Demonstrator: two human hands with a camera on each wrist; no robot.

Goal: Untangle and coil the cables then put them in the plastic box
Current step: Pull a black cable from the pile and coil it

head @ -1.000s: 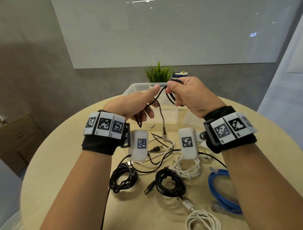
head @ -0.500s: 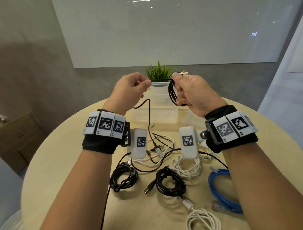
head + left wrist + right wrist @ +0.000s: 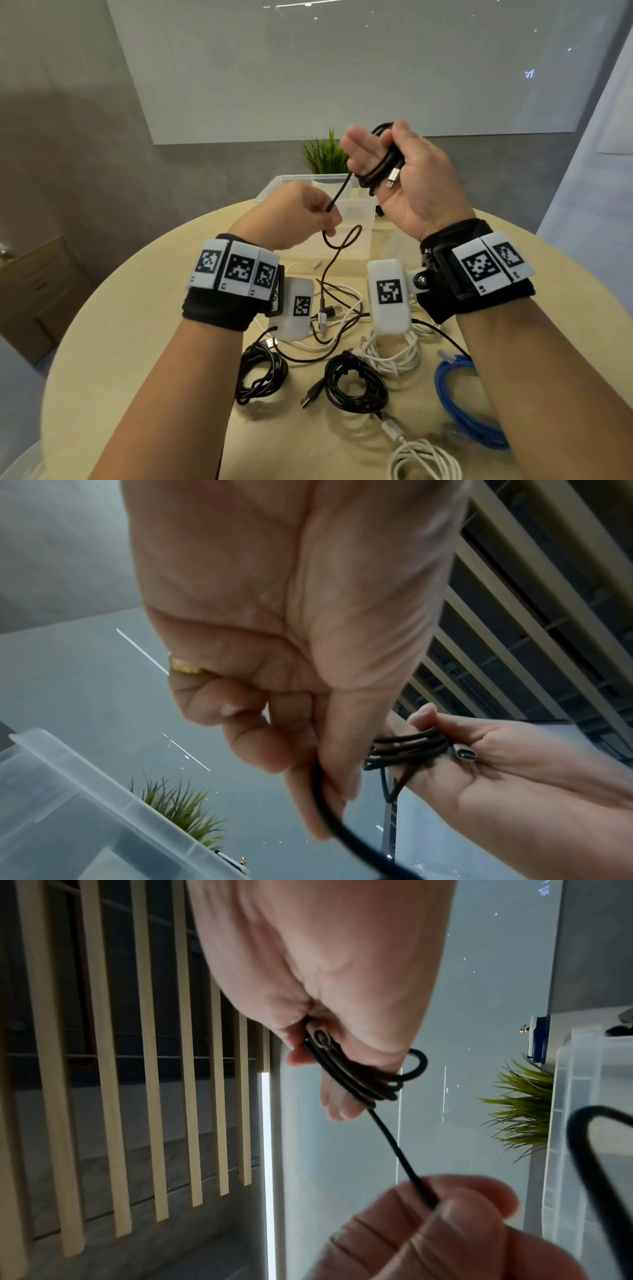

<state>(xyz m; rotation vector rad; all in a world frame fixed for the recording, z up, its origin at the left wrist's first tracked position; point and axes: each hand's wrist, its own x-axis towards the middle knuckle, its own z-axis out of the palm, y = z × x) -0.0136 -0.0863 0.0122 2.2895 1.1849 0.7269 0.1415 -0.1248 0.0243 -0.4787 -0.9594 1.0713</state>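
A black cable (image 3: 380,168) is wound in several loops around the straight fingers of my right hand (image 3: 411,178), which is raised with its palm facing me. The thumb pins the loops and a silver connector (image 3: 394,176) against the palm. From the coil (image 3: 356,1080) a taut strand runs down to my left hand (image 3: 298,216), which pinches it between thumb and fingers (image 3: 329,777). Below that hand the cable curls once and hangs to the table. The clear plastic box (image 3: 277,185) stands behind both hands.
On the round wooden table (image 3: 137,342) lie two black coils (image 3: 260,373) (image 3: 356,380), a white bundle (image 3: 394,356), a blue cable (image 3: 462,411), a white coil (image 3: 424,462) and loose tangled leads. A small green plant (image 3: 323,157) stands behind the box.
My right hand has turned palm toward me and risen with the coil. My left hand has dropped lower, drawing the strand down and away from the coil.
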